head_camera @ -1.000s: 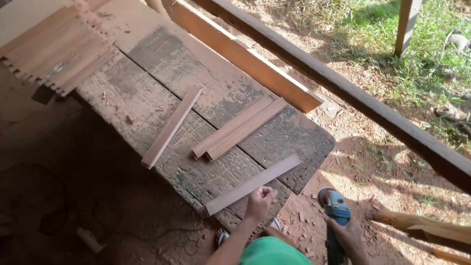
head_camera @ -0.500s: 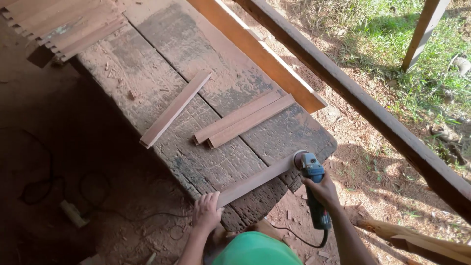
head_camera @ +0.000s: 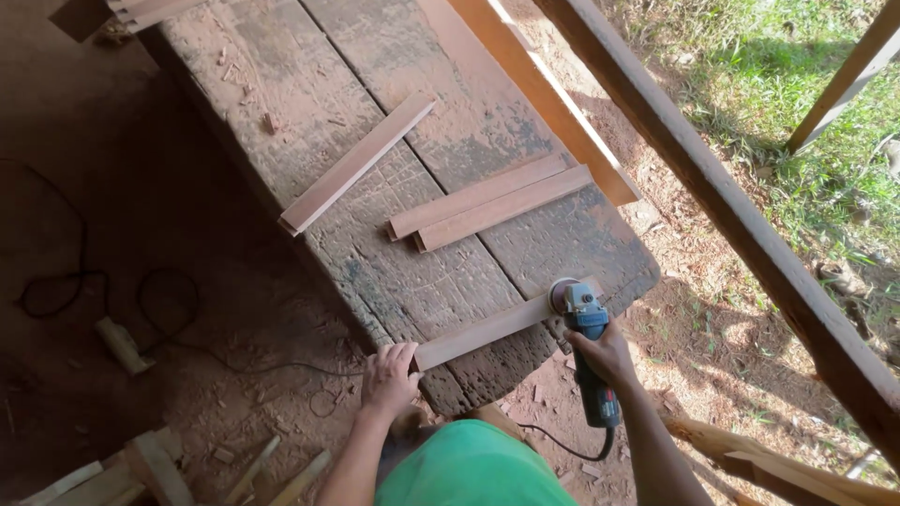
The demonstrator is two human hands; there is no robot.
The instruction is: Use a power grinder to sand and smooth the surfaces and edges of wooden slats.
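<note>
Fingers (head_camera: 398, 356) of left hand (head_camera: 387, 379) spread flat, pinning wooden slat (head_camera: 483, 331); right hand (head_camera: 605, 354) wrapped around angle grinder (head_camera: 583, 330).
Slat likely light, stiff, prone to sliding; best pinned near end.

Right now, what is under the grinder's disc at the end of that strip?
The grinder disc sits on the right end of the wood strip, which lies on the worn workbench. The strip's surface beneath the disc is covered. The left hand presses the other end; the right hand holds the grinder.
</note>
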